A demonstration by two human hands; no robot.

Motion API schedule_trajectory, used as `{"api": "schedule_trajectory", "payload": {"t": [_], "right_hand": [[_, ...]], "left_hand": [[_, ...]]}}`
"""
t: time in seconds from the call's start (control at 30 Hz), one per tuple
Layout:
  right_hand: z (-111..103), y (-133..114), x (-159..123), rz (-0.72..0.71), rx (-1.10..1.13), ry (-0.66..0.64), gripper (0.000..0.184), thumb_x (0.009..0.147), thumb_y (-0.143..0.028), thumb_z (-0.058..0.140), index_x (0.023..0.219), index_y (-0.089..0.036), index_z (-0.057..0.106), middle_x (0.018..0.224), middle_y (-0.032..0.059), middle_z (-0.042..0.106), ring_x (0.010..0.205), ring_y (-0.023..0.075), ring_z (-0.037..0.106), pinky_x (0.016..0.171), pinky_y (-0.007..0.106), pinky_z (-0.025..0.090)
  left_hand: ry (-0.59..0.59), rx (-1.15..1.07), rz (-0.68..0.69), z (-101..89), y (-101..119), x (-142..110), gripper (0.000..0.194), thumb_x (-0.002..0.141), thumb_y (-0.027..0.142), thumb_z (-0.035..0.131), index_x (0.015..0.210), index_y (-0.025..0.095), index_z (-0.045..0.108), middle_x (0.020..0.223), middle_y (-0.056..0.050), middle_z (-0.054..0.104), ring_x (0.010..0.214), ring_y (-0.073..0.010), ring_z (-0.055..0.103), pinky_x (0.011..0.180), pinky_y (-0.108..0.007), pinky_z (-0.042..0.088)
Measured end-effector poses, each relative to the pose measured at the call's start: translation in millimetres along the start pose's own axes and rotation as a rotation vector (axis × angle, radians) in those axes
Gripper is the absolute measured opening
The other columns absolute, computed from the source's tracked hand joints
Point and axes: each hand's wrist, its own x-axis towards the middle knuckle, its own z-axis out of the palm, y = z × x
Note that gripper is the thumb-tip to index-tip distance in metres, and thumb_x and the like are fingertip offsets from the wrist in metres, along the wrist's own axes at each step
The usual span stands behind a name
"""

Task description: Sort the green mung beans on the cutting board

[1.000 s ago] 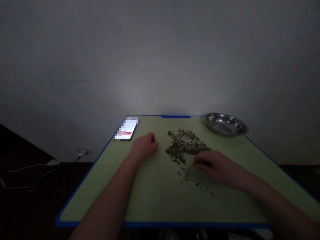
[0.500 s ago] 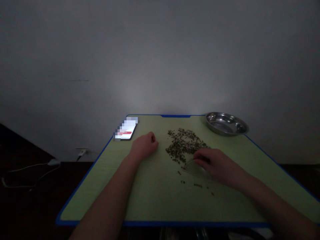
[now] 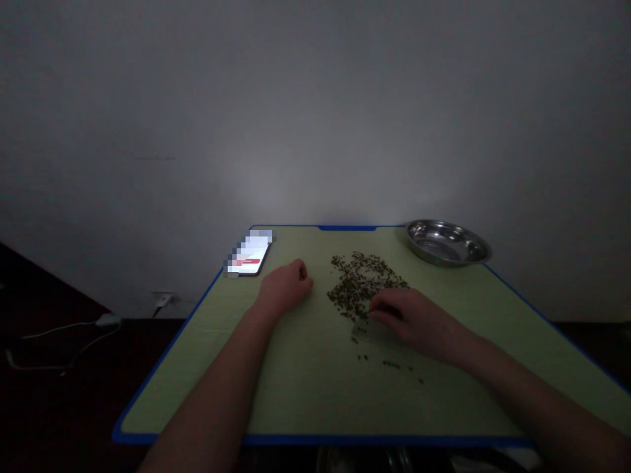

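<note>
A loose heap of small brown-green seeds or dried grains (image 3: 362,279) is spread over the middle of a pale green table. Closed in a loose fist, my left hand (image 3: 286,286) rests on the tabletop left of the heap, and nothing shows in its fingers. At the heap's near right edge, my right hand (image 3: 409,322) pinches a thin see-through plastic piece (image 3: 362,330), perhaps a small bag; its outline is faint and partly behind the fingers. A few stray grains (image 3: 392,364) lie closer to me, below that hand.
A shallow steel bowl (image 3: 446,244) stands at the far right corner. At the far left lies a phone (image 3: 251,253) with a lit screen. The table (image 3: 305,394) has a blue rim, and a pale wall rises behind it. A cable and plug (image 3: 107,320) are at the left.
My right hand has moved slightly left and toward the heap, with the clear plastic piece shifting along. My left hand has stayed in place.
</note>
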Motion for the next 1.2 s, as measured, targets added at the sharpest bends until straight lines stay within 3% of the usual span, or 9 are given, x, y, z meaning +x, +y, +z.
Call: {"api": "schedule_trajectory", "payload": {"t": [0.77,1.2], "right_hand": [[1.3,-8.5,-6.2,0.004,0.089,-0.087,0.013,0.087,-0.019,0.053,0.080,-0.018,0.063,0.075,0.0001,0.065,0.069,0.0133,0.057,0.064,0.025,0.039],[8.7,-12.6,8.6,0.024,-0.029,0.020,0.007,0.085,-0.016,0.057,0.080,-0.017,0.062,0.078,0.0017,0.066,0.071,0.0151,0.056,0.065,0.026,0.038]], "left_hand": [[-0.009,-0.011,-0.007,1.8,-0.6,2.3,0.018,0.077,0.034,0.045,0.085,0.023,0.056,0.083,-0.005,0.066,0.075,-0.0206,0.059,0.060,-0.030,0.037],[-0.003,-0.004,-0.001,0.9,-0.1,1.5,0.017,0.078,0.033,0.044,0.084,0.022,0.056,0.083,-0.005,0.067,0.075,-0.0202,0.060,0.061,-0.030,0.037]]}}
